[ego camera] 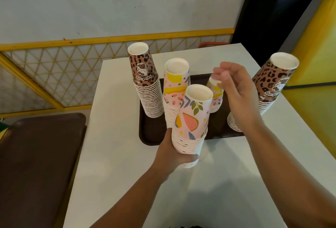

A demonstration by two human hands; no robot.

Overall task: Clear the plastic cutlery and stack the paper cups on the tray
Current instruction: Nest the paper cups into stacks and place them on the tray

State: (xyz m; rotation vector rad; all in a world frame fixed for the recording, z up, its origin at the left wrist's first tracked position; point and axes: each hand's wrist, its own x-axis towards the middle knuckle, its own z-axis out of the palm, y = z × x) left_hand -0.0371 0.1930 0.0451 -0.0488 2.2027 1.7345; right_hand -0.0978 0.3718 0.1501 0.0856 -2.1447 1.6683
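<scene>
Leopard-print cup stack (146, 80): upside-down "hellokitty" script; right leopard stack (269, 86): script illegible.

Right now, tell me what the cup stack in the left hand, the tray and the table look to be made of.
Fruit-print cup stack, gripped by the left hand: paper, matte printed walls, thin white rolled rims.
Tray: probably moulded plastic, dark brown, dull, with a rounded raised lip.
Table: smooth white top with a soft sheen, perhaps laminate or painted board; I cannot tell which.

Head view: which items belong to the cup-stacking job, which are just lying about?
Job: left hand gripping fruit-print stack; right hand; tray; leopard stacks; pink stacks.
Bystanders: brown seat; yellow lattice railing.
</scene>
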